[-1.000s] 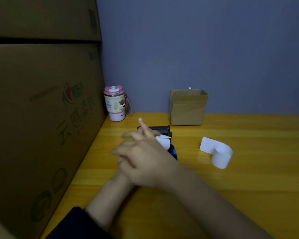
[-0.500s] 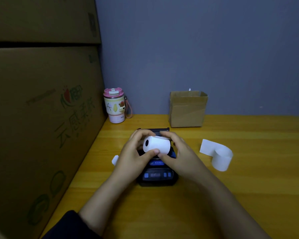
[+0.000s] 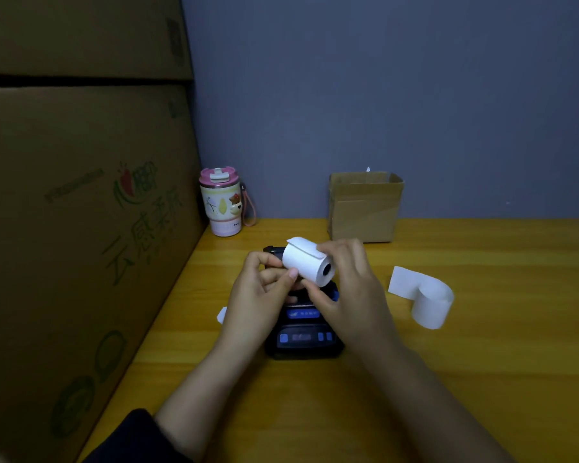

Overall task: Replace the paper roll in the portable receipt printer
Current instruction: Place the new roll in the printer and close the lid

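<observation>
A: Biggest first. Stacked cardboard cartons point(image 3: 81, 212) fill the left, yellow wooden surface point(image 3: 482, 362) beneath everything, small open box point(image 3: 365, 208) at the back, pink tumbler point(image 3: 219, 207) by the corner.

B: Task items?

A: Black printer point(image 3: 303, 332) flat on the surface, between both wrists. Fresh paper roll point(image 3: 306, 264) held just above its far end, loose flap on top, core facing right. Spent curl of paper point(image 3: 425, 300) lies well apart, right side.

B: Hands?

A: Left hand point(image 3: 258, 295) pinches the roll's near edge; right hand point(image 3: 351, 285) fingers wrap its core end. 2 hands, both closed on it.

B: Tip?

A: Probably peel the flap free, then seat the roll so paper feeds toward the cutter.
</observation>
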